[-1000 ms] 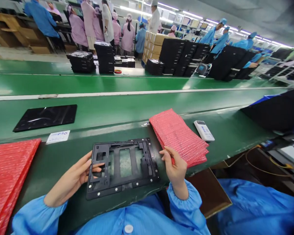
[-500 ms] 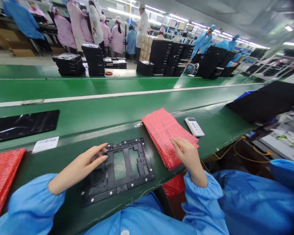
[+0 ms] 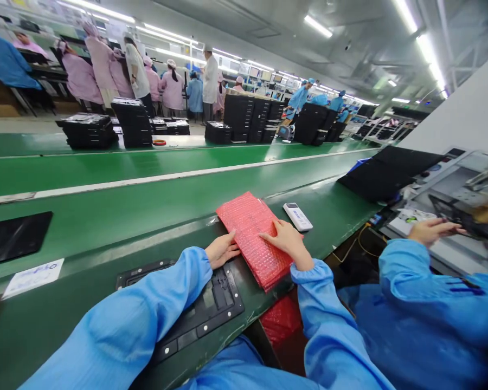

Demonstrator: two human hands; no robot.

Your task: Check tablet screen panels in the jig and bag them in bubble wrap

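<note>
- Left hand: fingers loosely together, lying against the near edge of the pouches, no pinch.
- Right hand: flat on top of the pouches, fingers slightly spread, no pinch.
- Stack of red bubble-wrap pouches: on the green conveyor bench, between both hands, touched by both.
- Black plastic fixture plate: on the bench, partly under the left blue sleeve, just beside the pouches.
- White handheld remote-style meter: just beyond the pouches, not touching.
- Black glass panel and white printed card: on the bench, well left.
- Co-worker's hand: far right, blue sleeve, reaching towards a black panel on a workstation.
- Far belt: stacks of black panels; people in pink and blue gowns beyond.
</note>
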